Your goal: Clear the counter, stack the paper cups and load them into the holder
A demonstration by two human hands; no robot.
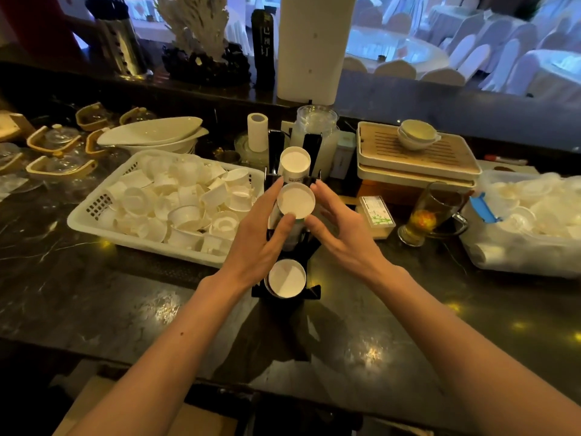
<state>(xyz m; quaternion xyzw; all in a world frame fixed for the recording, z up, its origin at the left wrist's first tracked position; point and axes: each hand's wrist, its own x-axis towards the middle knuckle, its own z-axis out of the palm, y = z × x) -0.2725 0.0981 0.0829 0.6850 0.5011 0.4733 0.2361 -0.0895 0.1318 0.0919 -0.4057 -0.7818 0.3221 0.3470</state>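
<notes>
Holder: black cup holder (309, 146) stands mid-counter, three slots in a row running away from the camera. All three show a white cup stack seen base-up.
Near slot: stack (286, 278) seated, nothing touching it.
Far slot: stack (295, 163) seated, looks taller than the near one.
Middle slot: stack (296, 201) is the one in hand, top sits between both hands.
Left hand: left hand (259, 243) grasps the middle stack, thumb on the near edge of its top, fingers up the left side.
Right hand: right hand (341, 228) has fingers spread and curved by the stack's right side. Thumb tip is near or at the edge; contact I can't tell. Reads as steadying, not a firm grip.
Step (my read): seating or aligning the middle stack in its slot. Can't see whether it is bottomed out.
Done so far: holder looks nearly or fully loaded, three of three slots occupied.
Left, cups: white basket (94, 212) left of the holder is heaped with loose small white cups, unstacked. Can't tell if those are the same paper cups or belong in this holder.
Left, counter: dark marble counter (125, 309) is bare in front of the holder, crowded behind and to the sides. Glass mug of tea (430, 215) and clear bin of lids or cups (481, 247) sit to the right.
Estimate: loading late-stage, counter clearing not finished.
</notes>
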